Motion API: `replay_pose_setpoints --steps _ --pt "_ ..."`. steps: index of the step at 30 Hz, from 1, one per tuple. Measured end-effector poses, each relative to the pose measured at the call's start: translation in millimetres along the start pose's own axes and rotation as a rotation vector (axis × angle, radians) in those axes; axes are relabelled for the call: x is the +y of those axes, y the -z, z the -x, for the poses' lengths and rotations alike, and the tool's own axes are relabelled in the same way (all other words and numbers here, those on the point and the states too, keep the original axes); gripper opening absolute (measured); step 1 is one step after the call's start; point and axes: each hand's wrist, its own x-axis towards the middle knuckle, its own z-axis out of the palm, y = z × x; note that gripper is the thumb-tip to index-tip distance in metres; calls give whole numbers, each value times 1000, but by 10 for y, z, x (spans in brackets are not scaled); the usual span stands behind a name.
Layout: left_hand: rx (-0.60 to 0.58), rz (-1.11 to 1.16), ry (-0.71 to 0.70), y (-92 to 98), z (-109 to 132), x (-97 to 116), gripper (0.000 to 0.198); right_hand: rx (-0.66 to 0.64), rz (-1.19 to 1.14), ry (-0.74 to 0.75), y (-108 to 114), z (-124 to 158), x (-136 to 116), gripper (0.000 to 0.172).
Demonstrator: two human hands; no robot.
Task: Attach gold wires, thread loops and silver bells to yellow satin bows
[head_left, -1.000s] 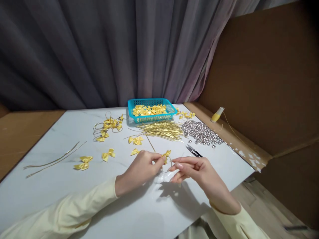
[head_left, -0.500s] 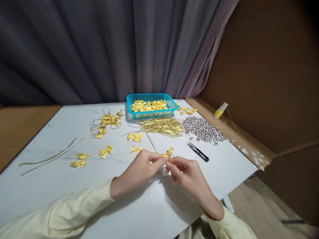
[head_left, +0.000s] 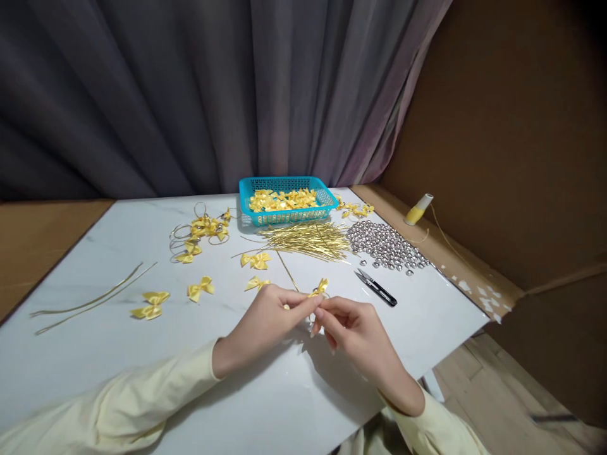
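Note:
Close together over the front middle of the table, both of my hands are pinched around one small piece. My left hand (head_left: 277, 316) holds a yellow satin bow (head_left: 321, 286) between thumb and forefinger. Against the bow's base, my right hand (head_left: 353, 325) pinches what looks like its thin gold cord; part of a loop shows beneath the fingers. The fingertips hide where bow and cord meet. Just beyond the left hand lies another yellow bow (head_left: 256, 283), and a single gold cord (head_left: 287, 270) points toward the fingers.
A blue basket (head_left: 294, 220) of bows stands at the back. Before it lie a bundle of gold cords (head_left: 308, 241) and many silver bells (head_left: 384, 243). Thread snips (head_left: 377, 289) rest at right, near a yellow thread spool (head_left: 417, 212). Looped bows (head_left: 206, 227) and loose cords (head_left: 90, 300) lie left.
The held bow has tilted slightly between my fingers. Both hands keep nearly the same place and grip, and the view has shifted a little.

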Motion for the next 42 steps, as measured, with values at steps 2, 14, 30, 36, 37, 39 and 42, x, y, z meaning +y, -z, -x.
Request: replay_pose_setpoints --steps 2,14,30,36,37,39,42 --pt "29 -29 -14 -14 6 2 41 -8 -32 -16 -4 -6 10 20" --pt "104 -168 -114 -54 20 -56 38 0 -79 -43 -4 -19 -4 19" --pt "276 -344 -253 -11 24 -44 33 266 62 160 195 -60 23 22" --pt "244 -433 -341 -33 31 -75 38 -98 -247 -103 254 -172 99 32" --pt "246 -453 -354 -36 30 -79 39 -83 -206 -114 259 -177 115 28" --pt "260 -493 -369 -41 25 -91 39 -54 -121 -127 277 -177 134 25" --pt "268 -542 -378 -49 15 -125 40 -47 -46 -149 318 -166 119 28"
